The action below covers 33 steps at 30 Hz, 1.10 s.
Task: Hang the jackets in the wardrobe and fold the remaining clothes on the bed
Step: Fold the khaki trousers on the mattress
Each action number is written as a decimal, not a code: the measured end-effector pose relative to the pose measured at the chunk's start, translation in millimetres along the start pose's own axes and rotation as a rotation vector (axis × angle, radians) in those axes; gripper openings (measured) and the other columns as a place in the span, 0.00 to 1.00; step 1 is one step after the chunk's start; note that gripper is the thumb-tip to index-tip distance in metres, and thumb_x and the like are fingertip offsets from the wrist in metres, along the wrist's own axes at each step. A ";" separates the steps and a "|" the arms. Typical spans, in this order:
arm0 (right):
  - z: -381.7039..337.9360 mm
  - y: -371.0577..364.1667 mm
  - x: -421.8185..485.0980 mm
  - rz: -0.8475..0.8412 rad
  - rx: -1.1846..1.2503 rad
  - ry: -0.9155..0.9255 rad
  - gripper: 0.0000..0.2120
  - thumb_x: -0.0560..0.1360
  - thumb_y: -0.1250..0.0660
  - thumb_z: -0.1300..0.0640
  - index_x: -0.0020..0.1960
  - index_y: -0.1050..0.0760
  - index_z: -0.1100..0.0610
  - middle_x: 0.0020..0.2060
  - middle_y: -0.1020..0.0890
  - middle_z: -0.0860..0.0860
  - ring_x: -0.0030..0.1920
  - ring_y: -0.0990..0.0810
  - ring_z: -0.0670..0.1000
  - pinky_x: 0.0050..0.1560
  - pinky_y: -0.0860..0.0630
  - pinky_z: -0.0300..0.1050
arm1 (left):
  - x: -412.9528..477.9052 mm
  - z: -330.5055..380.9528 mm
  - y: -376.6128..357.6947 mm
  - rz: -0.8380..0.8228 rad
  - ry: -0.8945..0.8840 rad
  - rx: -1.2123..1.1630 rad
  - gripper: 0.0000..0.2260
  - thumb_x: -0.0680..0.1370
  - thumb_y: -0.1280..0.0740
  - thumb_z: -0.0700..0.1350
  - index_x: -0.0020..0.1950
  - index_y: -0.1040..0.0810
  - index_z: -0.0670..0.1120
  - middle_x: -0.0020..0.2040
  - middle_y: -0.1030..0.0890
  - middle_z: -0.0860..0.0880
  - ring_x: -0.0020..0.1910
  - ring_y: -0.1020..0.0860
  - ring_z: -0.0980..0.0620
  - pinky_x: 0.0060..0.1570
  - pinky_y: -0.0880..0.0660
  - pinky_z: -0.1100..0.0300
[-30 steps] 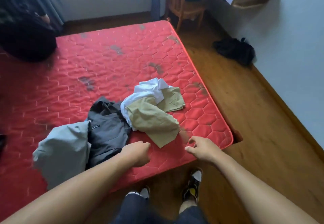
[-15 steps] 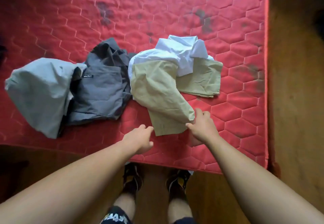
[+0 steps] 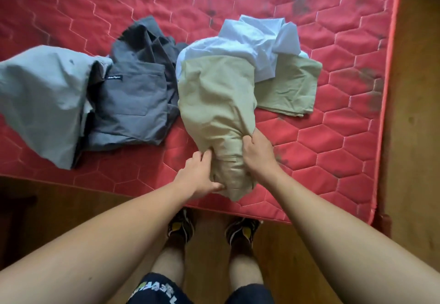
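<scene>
I judge it barely begun: left hand (image 3: 199, 175) and right hand (image 3: 259, 155) fingers pinch the khaki garment (image 3: 214, 104); nothing on the bed (image 3: 333, 161) looks folded yet.

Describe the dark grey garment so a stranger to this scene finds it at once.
On the red mattress, crumpled clothes lie along the near edge. The dark grey garment is second from the left, touching a pale grey garment on its left and beside the beige garment on its right. Only it is charcoal, with a small black label near its upper left corner.
</scene>
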State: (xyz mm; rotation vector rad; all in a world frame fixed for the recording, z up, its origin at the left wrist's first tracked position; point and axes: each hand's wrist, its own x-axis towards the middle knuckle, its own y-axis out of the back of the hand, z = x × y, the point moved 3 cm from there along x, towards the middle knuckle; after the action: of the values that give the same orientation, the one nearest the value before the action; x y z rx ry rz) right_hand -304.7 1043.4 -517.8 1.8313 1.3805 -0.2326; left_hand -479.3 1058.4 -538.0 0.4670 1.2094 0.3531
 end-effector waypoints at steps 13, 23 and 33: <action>-253.5 123.0 -125.2 -0.142 0.842 -0.157 0.07 0.77 0.44 0.64 0.48 0.27 0.60 0.36 0.26 0.56 0.38 0.24 0.55 0.46 0.25 0.51 | -204.3 40.8 154.8 0.503 -0.461 -0.600 0.22 0.75 0.29 0.47 0.68 0.27 0.60 0.58 0.19 0.61 0.59 0.21 0.60 0.57 0.25 0.62; -324.8 182.1 -226.1 -0.080 0.303 0.360 0.28 0.76 0.45 0.26 0.61 0.23 0.46 0.53 0.17 0.41 0.58 0.19 0.50 0.62 0.25 0.49 | -342.8 97.3 357.4 0.565 -0.622 -0.916 0.11 0.83 0.42 0.36 0.56 0.20 0.42 0.43 0.18 0.42 0.36 0.20 0.49 0.34 0.21 0.53; -305.9 207.8 -268.2 0.576 -0.186 0.610 0.16 0.74 0.36 0.61 0.61 0.28 0.53 0.49 0.18 0.59 0.50 0.19 0.67 0.40 0.31 0.52 | -467.0 149.4 471.1 0.469 -0.788 -0.846 0.04 0.79 0.37 0.43 0.52 0.24 0.46 0.43 0.26 0.43 0.38 0.26 0.49 0.34 0.25 0.57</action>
State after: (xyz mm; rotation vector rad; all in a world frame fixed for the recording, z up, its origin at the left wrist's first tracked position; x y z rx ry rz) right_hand -322.0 1046.9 -61.2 2.1338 1.1239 0.7799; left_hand -493.0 1204.2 126.0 0.1016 0.1119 0.9268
